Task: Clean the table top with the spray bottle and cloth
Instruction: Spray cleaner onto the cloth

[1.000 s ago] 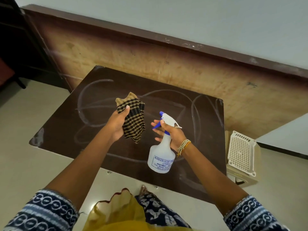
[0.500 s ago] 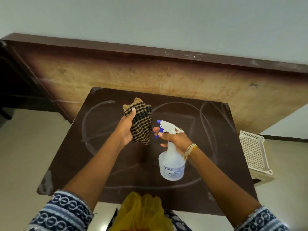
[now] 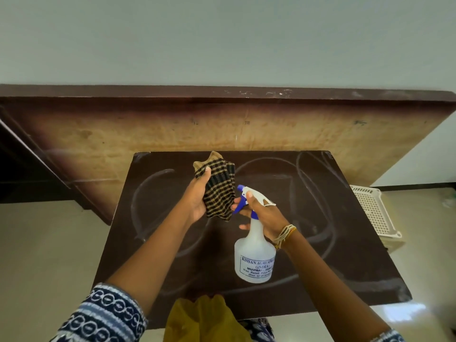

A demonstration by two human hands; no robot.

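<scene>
At centre frame the left hand grips the bunched checked cloth, thumb pressed on its top. Just right of it, the right hand curls round the neck of the white spray bottle, a finger on the blue trigger, nozzle aimed at the cloth. Both are held above the dark table top, which is streaked with pale smears

My hands hang above the bare dark table top; a wooden board blocks the far edge; a white basket borders the right.
</scene>
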